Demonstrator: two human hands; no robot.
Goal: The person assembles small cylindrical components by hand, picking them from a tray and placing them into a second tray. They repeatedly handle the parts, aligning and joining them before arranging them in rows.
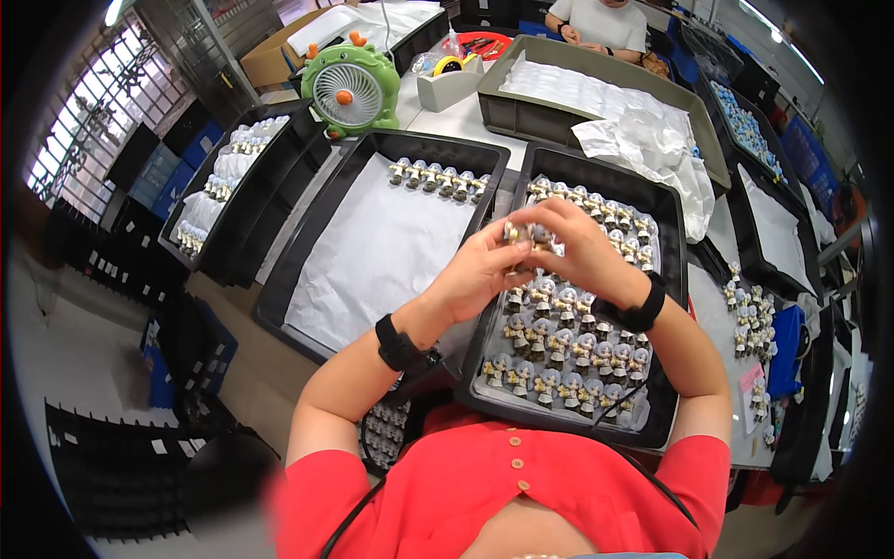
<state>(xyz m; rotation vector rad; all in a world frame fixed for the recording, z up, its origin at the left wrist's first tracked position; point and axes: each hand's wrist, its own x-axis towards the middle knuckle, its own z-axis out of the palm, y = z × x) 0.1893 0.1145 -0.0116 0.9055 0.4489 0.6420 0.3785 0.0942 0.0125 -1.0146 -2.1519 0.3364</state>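
The scene is brightly and evenly lit. Daylight is admitted through the barred window point(88, 116), which is washed out to white, and glare is given off by the tube lamp point(808, 58) at upper right. Only soft shading is cast on the white paper point(363, 252). The black crates point(112, 466) at lower left are left dim. Fine detail is lost on the small figure point(529, 237) between left hand point(475, 272) and right hand point(582, 250). Straight edges are bowed, and the rim is swallowed by black.
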